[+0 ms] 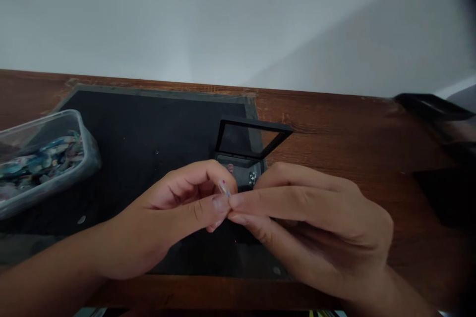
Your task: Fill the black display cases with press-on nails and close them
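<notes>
My left hand [186, 208] pinches a small clear piece with pink and blue spots [224, 187] between thumb and fingers. Thumb and forefinger of my right hand [316, 223] are pressed together against the left fingertips; what lies between them is hidden. Just beyond both hands stands a black box [240, 166] with its windowed lid [256, 139] raised. Inside the box are a pinkish piece [230, 168] and a sparkly pale piece [253, 177], partly covered by my fingers.
A clear plastic tub [91, 153] of bluish, shiny pieces [44, 161] stands at the left on a black mat [148, 124]. A small clear flake [81, 219] lies near the tub. Dark objects [431, 106] sit at the right of the wooden table [334, 133]; a pale wall rises behind.
</notes>
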Tool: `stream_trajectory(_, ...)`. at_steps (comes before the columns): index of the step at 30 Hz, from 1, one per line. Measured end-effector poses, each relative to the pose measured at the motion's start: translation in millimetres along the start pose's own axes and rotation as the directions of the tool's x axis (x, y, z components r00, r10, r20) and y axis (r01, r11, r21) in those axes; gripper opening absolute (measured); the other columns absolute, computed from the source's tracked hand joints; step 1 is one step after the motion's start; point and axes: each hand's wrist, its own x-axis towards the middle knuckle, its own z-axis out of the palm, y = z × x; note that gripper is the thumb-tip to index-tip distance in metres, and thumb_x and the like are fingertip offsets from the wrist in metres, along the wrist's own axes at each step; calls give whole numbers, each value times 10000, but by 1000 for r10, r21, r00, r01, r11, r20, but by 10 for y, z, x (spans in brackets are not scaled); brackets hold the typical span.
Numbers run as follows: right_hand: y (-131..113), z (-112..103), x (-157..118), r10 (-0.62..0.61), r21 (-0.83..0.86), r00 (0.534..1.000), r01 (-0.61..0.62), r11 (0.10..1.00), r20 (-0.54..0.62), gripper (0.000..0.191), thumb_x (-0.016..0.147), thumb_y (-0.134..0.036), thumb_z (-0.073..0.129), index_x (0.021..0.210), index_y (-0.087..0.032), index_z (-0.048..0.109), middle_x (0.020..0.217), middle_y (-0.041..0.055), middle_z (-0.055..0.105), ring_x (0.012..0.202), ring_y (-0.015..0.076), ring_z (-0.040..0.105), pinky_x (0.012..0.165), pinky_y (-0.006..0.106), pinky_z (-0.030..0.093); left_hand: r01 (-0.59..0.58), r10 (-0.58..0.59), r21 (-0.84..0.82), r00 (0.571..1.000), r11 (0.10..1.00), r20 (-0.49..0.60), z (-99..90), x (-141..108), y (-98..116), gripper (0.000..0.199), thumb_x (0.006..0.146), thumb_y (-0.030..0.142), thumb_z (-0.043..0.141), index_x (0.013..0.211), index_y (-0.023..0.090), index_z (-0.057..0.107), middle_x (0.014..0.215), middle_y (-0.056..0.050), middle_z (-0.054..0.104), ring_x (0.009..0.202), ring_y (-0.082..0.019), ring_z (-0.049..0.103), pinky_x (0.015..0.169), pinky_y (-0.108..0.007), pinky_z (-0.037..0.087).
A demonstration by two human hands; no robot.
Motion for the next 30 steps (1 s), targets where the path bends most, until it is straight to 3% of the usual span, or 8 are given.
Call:
stream_trajectory(7,10,13,-43,6,7,999,-5,1000,-31,230,982,-20,818,1107,-212,837,858,-13,832,661,85,695,576,191,593,-18,18,23,1000,1000,-5,0,-19,22,320,1070,403,804,854,209,669,783,38,559,746,-109,479,721,-193,441)
stream_trajectory(12,76,32,-40,-16,36,1000,17,999,-27,246,979,-25,836,1147,-205,851,861,-5,836,680,88,705,620,190,617,-12,12,-3,1000,1000,24,24,8,0,263,1101,321,732,879,213,642,774,44,549,736,-103,472,735,-182,448)
stream_trajectory(18,135,40,-21,-30,123,999,32,992,-18,314,965,-13,840,1244,-156,865,810,-17,800,629,72,626,584,173,553,-49,45,55,997,997,68,-10,37,-14,250,1075,279,730,862,203,624,772,42,543,753,-105,481,744,-185,442)
stream_trajectory(23,115,34,-13,5,126,1000,-1,992,-26,370,960,11,810,1228,-228,902,823,-11,760,619,74,606,519,181,485,-62,60,72,998,996,26,-22,53,-8,261,1040,322,801,869,191,654,777,44,535,729,-94,460,698,-169,431)
stream_trajectory(30,124,1,-30,0,51,1000,1,999,-22,489,945,34,776,1278,-300,903,801,-16,741,610,89,645,521,204,493,-83,89,91,994,992,-70,-21,70,-1,160,973,202,834,829,182,766,706,39,645,682,-72,560,695,-145,502)
